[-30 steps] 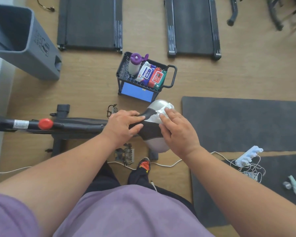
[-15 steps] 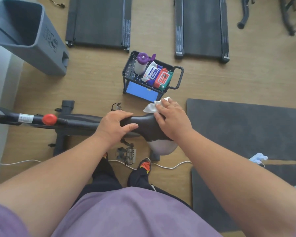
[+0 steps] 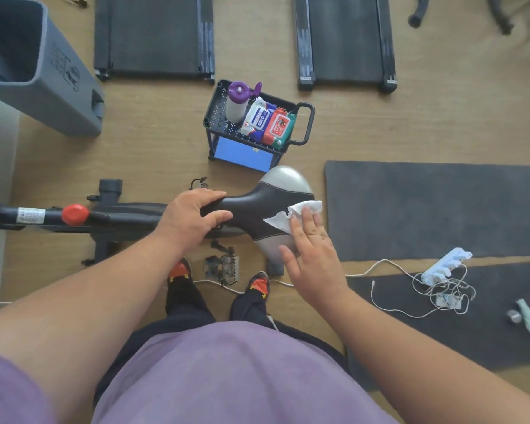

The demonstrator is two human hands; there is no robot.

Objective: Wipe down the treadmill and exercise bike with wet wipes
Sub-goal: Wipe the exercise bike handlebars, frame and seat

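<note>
Under the straight fingers of the right hand a white wet wipe is pressed flat against the rear of the bike saddle; nothing is gripped there, the wipe being pinned by the flat fingers, presumably so that a broad patch of the seat is covered in each pass. At the narrow nose of the saddle the left hand is curled round the seat, thumb on the far side and fingers on the near side, a hold judged to keep the saddle steady against the wiping pressure. Beyond the hands, the exercise bike is seen stretched leftward along the wooden floor, a red knob set on its frame. Just past the saddle a small black cart is parked, wipe packs and a purple-capped canister kept in its top tray, likely so refills stay within reach. Farther off, two treadmills lie flat, and a grey bin is stood at the left, probably for spent wipes.
</note>
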